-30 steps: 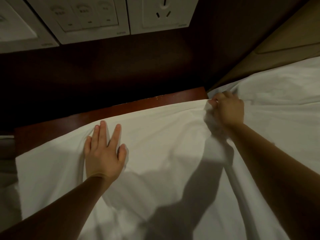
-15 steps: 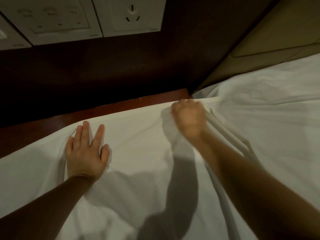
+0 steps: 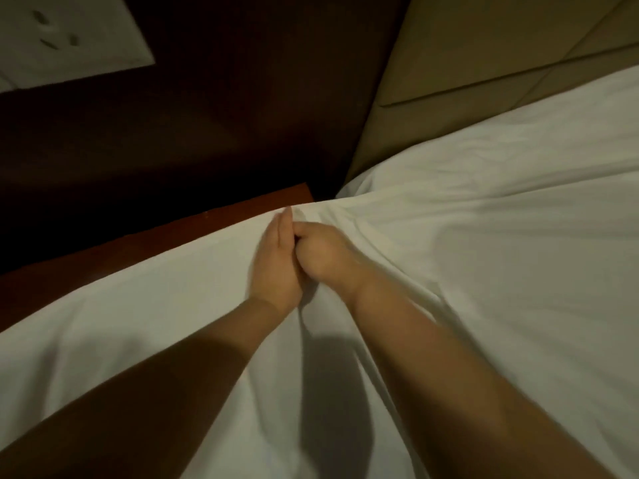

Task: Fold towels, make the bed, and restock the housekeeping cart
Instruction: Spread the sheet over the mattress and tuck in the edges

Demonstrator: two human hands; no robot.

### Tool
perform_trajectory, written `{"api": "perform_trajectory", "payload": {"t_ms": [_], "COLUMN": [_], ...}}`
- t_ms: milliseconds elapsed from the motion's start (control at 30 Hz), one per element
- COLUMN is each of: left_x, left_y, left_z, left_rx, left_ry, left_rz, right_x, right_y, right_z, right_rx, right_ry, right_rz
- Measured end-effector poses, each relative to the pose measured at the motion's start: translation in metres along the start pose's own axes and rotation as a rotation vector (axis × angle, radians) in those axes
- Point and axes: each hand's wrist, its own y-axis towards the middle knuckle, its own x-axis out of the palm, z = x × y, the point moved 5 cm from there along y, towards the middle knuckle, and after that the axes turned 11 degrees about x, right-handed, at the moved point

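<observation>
Head view: left hand [image 3: 276, 262] straight-fingered on white sheet [image 3: 484, 271], right hand [image 3: 323, 254] apparently gripping it, beside dark wall [image 3: 207, 115].

Dark wall [image 3: 224, 98] bears 1 white socket plate [image 3: 69, 39] beside tan headboard [image 3: 466, 57], reddish wooden ledge [image 3: 138, 250].

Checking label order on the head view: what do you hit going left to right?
Socket plate → left hand → right hand → padded headboard. The sheet spans the full width, so it is left out.
</observation>
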Motion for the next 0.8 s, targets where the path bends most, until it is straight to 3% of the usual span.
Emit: {"api": "perform_trajectory", "payload": {"t_ms": [67,100,200,300,367,500,633,800], "left_x": [0.013,0.018,0.023,0.022,0.020,0.023,0.022,0.022], "left_y": [0.009,0.010,0.010,0.008,0.009,0.008,0.008,0.008], "left_z": [0.000,-0.002,0.000,-0.003,-0.001,-0.002,-0.002,-0.003], "left_rx": [-0.005,0.030,0.126,0.120,0.122,0.112,0.131,0.128], "left_ry": [0.166,0.284,0.455,0.479,0.480,0.478,0.473,0.477], "left_rz": [-0.021,-0.049,-0.104,-0.179,-0.179,-0.171,-0.143,-0.137], "right_x": [-0.018,-0.029,-0.067,-0.084,-0.087,-0.090,-0.095,-0.105], "right_y": [-0.001,-0.006,-0.046,-0.083,-0.096,-0.103,-0.105,-0.119], "right_z": [0.008,0.015,0.058,0.121,0.149,0.156,0.166,0.168], "right_rx": [0.009,0.015,0.126,0.276,0.358,0.297,0.375,0.315], "right_ry": [0.103,0.135,0.243,0.085,-0.050,-0.243,-0.401,-0.277], "right_rz": [-0.062,-0.010,0.305,0.506,0.483,0.412,0.286,0.393]}}
